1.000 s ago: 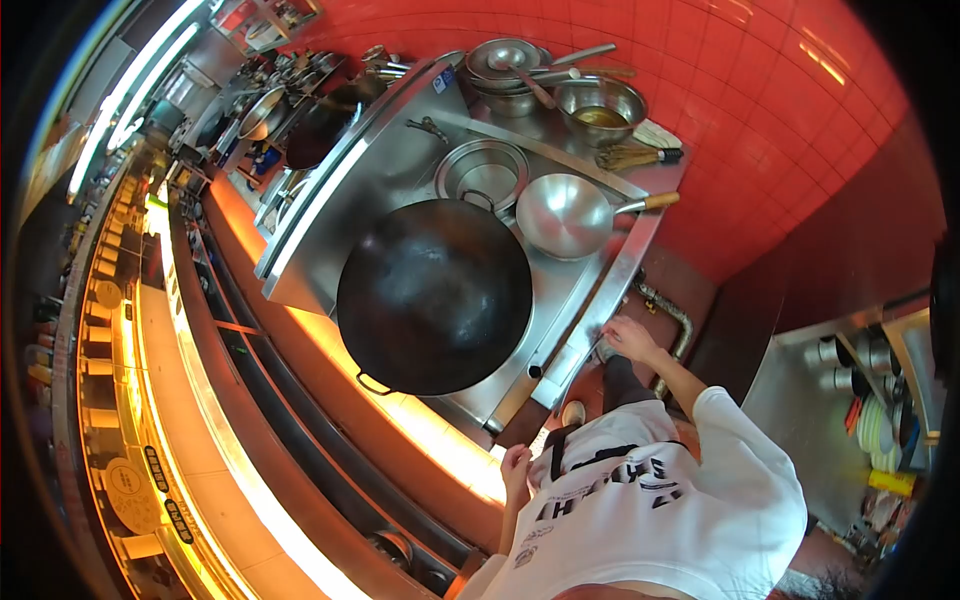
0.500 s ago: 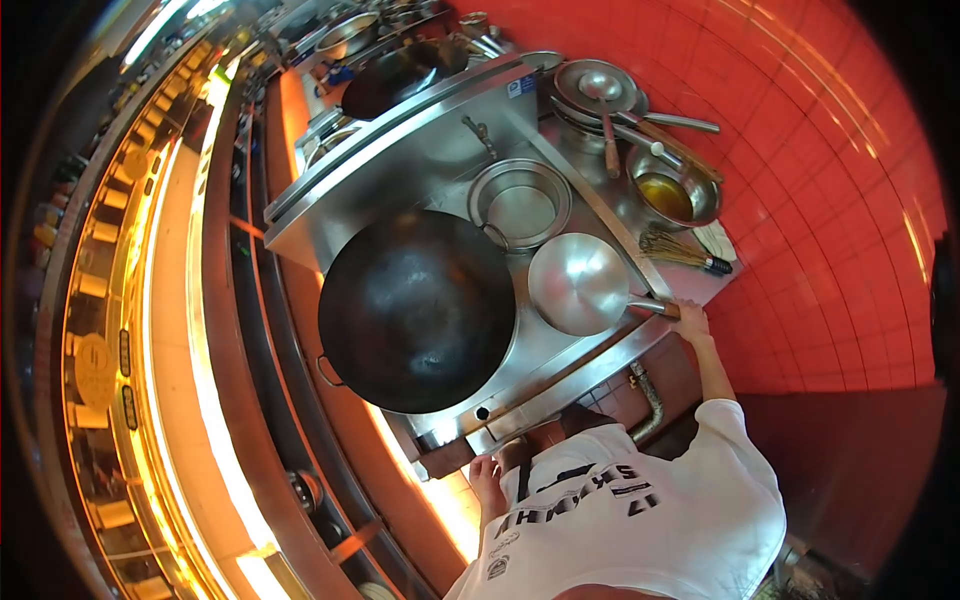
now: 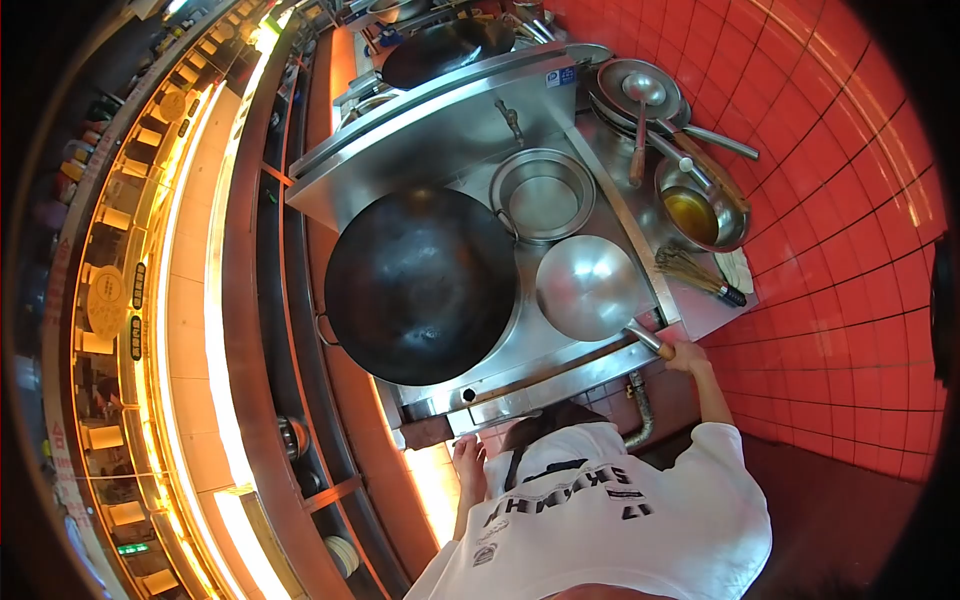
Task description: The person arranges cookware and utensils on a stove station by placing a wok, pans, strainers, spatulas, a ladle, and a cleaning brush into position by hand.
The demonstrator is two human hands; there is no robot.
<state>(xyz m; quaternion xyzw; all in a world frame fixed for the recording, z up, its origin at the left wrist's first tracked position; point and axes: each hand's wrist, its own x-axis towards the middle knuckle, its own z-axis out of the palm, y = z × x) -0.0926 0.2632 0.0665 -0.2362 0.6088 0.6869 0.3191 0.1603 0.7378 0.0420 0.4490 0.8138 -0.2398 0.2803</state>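
Observation:
My right hand (image 3: 688, 358) is closed round the wooden end of the handle of a shiny steel pan (image 3: 588, 288), whose bowl lies on the steel counter (image 3: 520, 350). My left hand (image 3: 469, 456) is held low beside the counter's front edge, fingers apart, with nothing in it. To the left of the pan rests a large black wok (image 3: 420, 285) with small loop handles. Behind the pan sits a round steel pot (image 3: 543, 195), below a tap (image 3: 510, 118) on the metal backsplash.
Right of the counter's divider are a steel bowl of yellow liquid (image 3: 692, 215), a ladle (image 3: 641, 90) on stacked strainers, a bamboo brush (image 3: 695, 272) and a folded cloth (image 3: 735, 270). A red tiled wall (image 3: 840, 220) rises at right. Another wok (image 3: 448, 52) stands beyond the backsplash.
The view has shifted, so the stove sits higher and somewhat turned. The pan's handle now points more toward me, my right hand still on it. My left hand remains low at the counter's edge.

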